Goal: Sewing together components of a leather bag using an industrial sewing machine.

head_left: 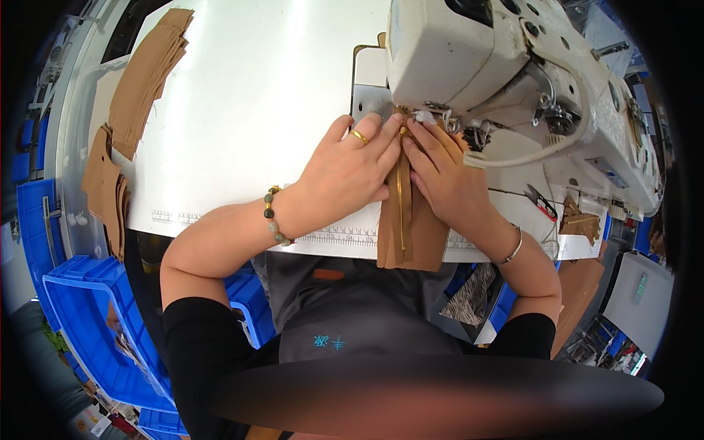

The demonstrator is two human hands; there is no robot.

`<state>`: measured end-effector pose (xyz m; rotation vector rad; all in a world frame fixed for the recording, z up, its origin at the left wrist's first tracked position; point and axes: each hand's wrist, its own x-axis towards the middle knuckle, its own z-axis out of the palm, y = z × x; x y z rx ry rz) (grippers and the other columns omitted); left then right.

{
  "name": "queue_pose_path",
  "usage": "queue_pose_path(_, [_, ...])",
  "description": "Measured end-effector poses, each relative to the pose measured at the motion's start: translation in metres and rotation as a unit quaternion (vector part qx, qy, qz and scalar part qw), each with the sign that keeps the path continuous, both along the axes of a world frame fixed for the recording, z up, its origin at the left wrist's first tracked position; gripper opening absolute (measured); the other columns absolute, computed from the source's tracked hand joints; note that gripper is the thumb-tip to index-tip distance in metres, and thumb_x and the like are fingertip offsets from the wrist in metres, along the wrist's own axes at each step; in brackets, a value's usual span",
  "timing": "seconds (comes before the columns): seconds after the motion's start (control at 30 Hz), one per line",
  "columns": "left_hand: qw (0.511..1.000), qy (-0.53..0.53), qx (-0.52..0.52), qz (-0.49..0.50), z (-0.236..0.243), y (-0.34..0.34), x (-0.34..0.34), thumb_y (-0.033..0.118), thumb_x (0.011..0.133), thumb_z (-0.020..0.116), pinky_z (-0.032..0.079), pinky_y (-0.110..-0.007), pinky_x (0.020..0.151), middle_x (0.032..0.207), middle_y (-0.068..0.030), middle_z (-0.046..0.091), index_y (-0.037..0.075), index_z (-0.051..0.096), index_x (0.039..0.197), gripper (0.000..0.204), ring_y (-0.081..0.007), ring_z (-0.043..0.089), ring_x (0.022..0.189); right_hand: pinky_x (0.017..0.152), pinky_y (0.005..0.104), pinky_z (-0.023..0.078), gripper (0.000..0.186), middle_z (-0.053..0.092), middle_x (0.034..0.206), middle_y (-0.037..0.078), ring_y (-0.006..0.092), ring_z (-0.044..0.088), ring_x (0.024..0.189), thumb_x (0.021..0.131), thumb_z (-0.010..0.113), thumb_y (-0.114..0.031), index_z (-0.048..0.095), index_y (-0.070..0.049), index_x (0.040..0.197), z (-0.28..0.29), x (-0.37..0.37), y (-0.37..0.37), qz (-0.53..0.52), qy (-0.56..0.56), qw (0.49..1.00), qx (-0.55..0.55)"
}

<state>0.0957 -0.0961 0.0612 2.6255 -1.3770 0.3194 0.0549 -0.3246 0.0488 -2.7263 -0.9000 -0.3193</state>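
My left hand (352,165) rests with fingers outstretched on the left side of a brown zipper tape with gold teeth (401,227), its fingertips close to the sewing machine's (455,51) presser foot area. My right hand (447,176) lies along the other side, fingers extended onto the tape and the brown panel (429,246) beneath it. The panel hangs slightly over the table's front edge. The top end of the tape runs under the machine head, where the needle is too small to make out clearly.
Stacks of brown cut pieces (147,81) lie along the left of the white table (257,95). Scissors with red handles (543,205) and brown scraps (579,224) sit at the right. Blue plastic bins (81,282) stand below at left; my grey apron (352,308) is under the front edge.
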Motion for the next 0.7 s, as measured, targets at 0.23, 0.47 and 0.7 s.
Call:
queue_pose_path(0.23, [0.999, 0.013, -0.023, -0.020, -0.0002, 0.0002, 0.0059, 0.040, 0.068, 0.084, 0.047, -0.036, 0.095, 0.146, -0.0128, 0.059, -0.001, 0.066, 0.124, 0.071, -0.0240, 0.053, 0.116, 0.104, 0.0460, 0.046, 0.041, 0.064, 0.140, 0.015, 0.0322, 0.062, 0.126, 0.086, 0.076, -0.020, 0.069, -0.003, 0.123, 0.0022, -0.0002, 0.0014, -0.009, -0.029, 0.999, -0.012])
queue_pose_path(0.47, [0.998, 0.038, -0.039, -0.022, 0.0009, 0.0019, 0.0091, 0.039, 0.068, 0.084, 0.048, -0.034, 0.092, 0.146, -0.0136, 0.060, -0.002, 0.066, 0.122, 0.070, -0.0236, 0.056, 0.114, 0.112, 0.0504, 0.041, 0.056, 0.054, 0.151, 0.015, 0.0354, 0.053, 0.137, 0.084, 0.074, -0.015, 0.061, -0.002, 0.137, 0.0010, -0.0013, 0.0001, -0.004, 0.008, 1.000, -0.009])
queue_pose_path(0.7, [0.995, 0.079, -0.060, -0.016, 0.0010, 0.0009, 0.0086, 0.034, 0.067, 0.084, 0.048, -0.041, 0.104, 0.141, -0.0113, 0.062, 0.000, 0.063, 0.128, 0.073, -0.0293, 0.057, 0.121, 0.106, 0.0477, 0.044, 0.049, 0.059, 0.145, 0.016, 0.0337, 0.058, 0.132, 0.084, 0.075, -0.017, 0.065, -0.002, 0.130, 0.0045, -0.0020, 0.0019, -0.010, -0.011, 1.000, -0.013])
